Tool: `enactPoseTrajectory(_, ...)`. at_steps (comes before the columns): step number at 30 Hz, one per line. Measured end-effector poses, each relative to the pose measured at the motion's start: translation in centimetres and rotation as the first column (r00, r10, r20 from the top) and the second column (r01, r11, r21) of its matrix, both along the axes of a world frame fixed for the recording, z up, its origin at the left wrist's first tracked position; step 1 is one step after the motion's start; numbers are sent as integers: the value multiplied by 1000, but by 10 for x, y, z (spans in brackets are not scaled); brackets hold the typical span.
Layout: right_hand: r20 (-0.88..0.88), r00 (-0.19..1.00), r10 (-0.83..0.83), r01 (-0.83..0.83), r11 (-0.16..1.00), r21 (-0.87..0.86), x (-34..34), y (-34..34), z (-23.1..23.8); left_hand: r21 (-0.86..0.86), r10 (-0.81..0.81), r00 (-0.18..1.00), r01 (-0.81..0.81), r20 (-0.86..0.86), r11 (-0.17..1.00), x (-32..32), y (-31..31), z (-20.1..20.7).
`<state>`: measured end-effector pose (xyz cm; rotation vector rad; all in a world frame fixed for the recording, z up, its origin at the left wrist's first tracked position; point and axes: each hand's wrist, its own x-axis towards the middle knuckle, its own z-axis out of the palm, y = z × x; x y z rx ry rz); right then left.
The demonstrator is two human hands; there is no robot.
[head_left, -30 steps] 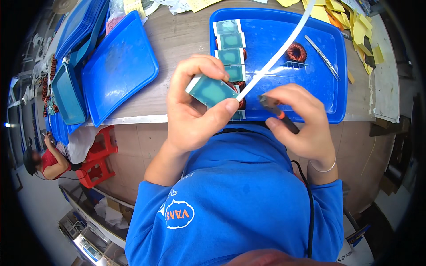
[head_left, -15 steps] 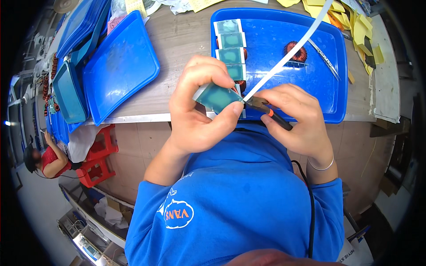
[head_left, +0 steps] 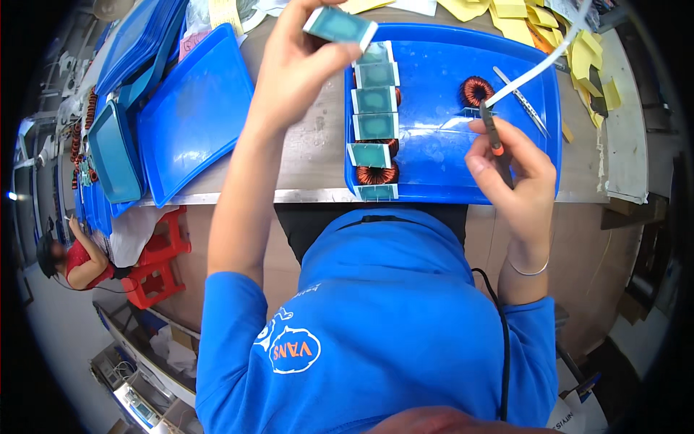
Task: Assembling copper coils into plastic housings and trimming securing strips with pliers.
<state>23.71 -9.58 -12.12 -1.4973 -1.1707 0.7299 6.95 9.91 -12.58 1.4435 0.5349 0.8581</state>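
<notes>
My left hand is raised past the tray's far left corner, its thumb and fingers pinching a green board with white edges. Over the right part of the blue tray, my right hand grips a pair of pliers with dark, orange-marked handles. A long white strip slants down from the upper right to the jaws; whether they clamp it cannot be made out. Just beyond the pliers lies a copper-wound ring coil. Along the tray's left side runs a row of similar green boards, with copper coils showing beneath some.
Metal tweezers lie in the tray's right part. To the left are an empty blue tray, a teal tray and stacked trays. Yellow paper pieces cover the far right corner. A person in red sits by red stools.
My left hand has carried the green board from over the tray's near edge up and away to the left. My right hand has moved right with the pliers, and the strip's lower end shifted right too.
</notes>
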Motion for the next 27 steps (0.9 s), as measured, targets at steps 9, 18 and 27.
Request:
enactPoseTrajectory(9,2,1000,-9,9,1000,1,2,-1,-9,537,78,857,246,-510,807,26,69,-42)
enactPoseTrajectory(18,82,996,19,-21,1000,22,5,4,-12,521,-8,849,332,-529,786,27,60,-39)
enactPoseTrajectory(27,246,957,155,-177,982,69,-3,6,-7,505,-202,912,371,-358,780,15,-49,18)
